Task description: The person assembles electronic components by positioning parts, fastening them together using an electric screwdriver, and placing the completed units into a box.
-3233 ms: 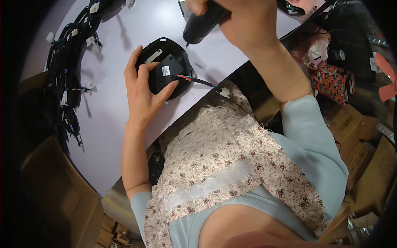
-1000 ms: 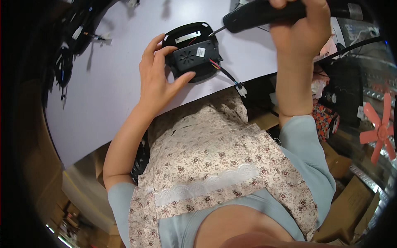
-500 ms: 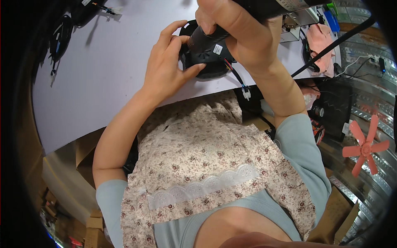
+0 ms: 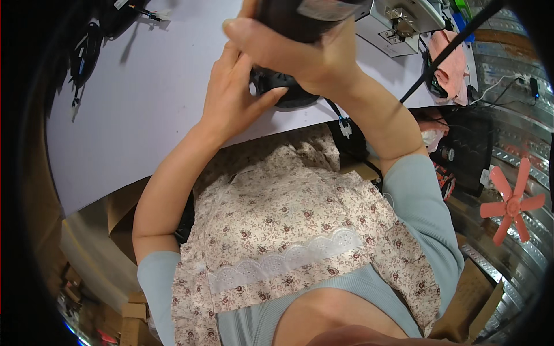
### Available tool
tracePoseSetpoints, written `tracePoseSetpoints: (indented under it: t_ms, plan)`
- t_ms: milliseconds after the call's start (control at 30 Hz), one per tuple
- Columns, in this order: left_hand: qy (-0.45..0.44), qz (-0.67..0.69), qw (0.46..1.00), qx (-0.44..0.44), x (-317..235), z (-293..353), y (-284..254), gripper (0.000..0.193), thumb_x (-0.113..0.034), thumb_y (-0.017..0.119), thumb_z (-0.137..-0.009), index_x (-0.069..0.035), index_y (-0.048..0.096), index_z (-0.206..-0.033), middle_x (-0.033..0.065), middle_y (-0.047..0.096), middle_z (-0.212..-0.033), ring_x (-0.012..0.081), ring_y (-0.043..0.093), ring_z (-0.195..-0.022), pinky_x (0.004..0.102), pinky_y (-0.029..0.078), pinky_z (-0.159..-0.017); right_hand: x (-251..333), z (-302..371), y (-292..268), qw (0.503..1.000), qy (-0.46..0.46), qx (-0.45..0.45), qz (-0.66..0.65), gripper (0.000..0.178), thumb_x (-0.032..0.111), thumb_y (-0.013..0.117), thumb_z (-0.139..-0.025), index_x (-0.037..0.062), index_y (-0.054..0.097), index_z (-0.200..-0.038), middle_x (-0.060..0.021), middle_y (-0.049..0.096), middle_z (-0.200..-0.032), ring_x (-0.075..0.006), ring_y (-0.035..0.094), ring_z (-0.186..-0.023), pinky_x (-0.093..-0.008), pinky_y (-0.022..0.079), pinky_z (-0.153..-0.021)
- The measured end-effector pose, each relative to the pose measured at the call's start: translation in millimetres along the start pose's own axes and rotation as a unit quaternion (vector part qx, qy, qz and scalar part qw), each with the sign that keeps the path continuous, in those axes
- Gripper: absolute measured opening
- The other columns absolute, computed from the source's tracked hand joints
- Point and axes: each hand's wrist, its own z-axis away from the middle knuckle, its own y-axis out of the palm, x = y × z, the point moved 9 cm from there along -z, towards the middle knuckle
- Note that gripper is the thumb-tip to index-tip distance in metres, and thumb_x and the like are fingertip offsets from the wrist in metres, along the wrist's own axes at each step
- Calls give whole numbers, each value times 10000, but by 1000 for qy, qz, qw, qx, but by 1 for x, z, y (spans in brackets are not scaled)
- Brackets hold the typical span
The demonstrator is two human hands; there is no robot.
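Note:
My right hand [image 4: 288, 55] is wrapped around a thick black cylindrical power tool [image 4: 283, 23], which looks like an electric screwdriver with a pale label; its tip is hidden. Below it on the table lies a round black plastic housing [image 4: 297, 98], largely covered by my right hand. My left hand [image 4: 228, 95] grips the housing's left side, with the thumb along its near edge and the fingers on the far side. A cable with a white connector [image 4: 345, 128] hangs from the housing over the table's front edge.
Black parts with cables [image 4: 85, 55] lie at the table's far left. At the back right stands a metal-faced box device [image 4: 395, 29], beside a pink cloth [image 4: 449, 60]. A black cord [image 4: 456, 43] crosses the right side. A pink fan [image 4: 512, 206] is at the right.
My right hand and the power tool have moved left over the housing, covering its label and more of its top. The black cord has shifted left. My left hand keeps its place.

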Motion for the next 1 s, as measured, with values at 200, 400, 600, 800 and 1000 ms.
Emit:
tracePoseSetpoints:
  t_ms: [200,400,600,800,1000]
  plan:
    - [-31,5,999,-18,6,-2,2,576,-224,890,-722,-23,628,-1194,182,486,-1408,349,623,-1048,428,553,-830,12,-12,-25,993,-109,-18,-44,262,48,771,-889,35,646,-1118,-21,661,-854,-81,602,-700,-235,484,-624]
    - [-69,89,994,-17,0,-1,-2,489,-169,851,-749,4,647,-1158,113,400,-1527,272,629,-1119,371,584,-904,82,26,-106,963,-158,-206,65,186,41,721,-936,-23,637,-1090,-38,661,-760,-94,609,-576,-227,490,-555]
    - [-98,96,990,23,-7,-7,2,522,-145,824,-806,21,607,-1251,109,322,-1555,263,601,-1215,392,577,-1010,47,51,-120,973,-131,-188,39,176,21,758,-908,11,656,-1051,-28,688,-815,-75,625,-615,-213,502,-541]
    - [-102,86,990,33,-7,-6,3,533,-158,826,-818,33,594,-1258,112,294,-1555,263,572,-1250,395,555,-1049,37,53,-122,967,-168,-193,-15,101,6,747,-907,5,675,-977,-21,687,-816,-69,628,-659,-228,505,-578]
    - [-103,82,991,27,-8,-4,2,537,-156,834,-810,27,599,-1256,114,298,-1556,260,554,-1268,392,553,-1042,36,55,-115,971,-140,-189,-38,105,17,754,-903,2,673,-968,-26,684,-816,-81,636,-683,-233,508,-591]
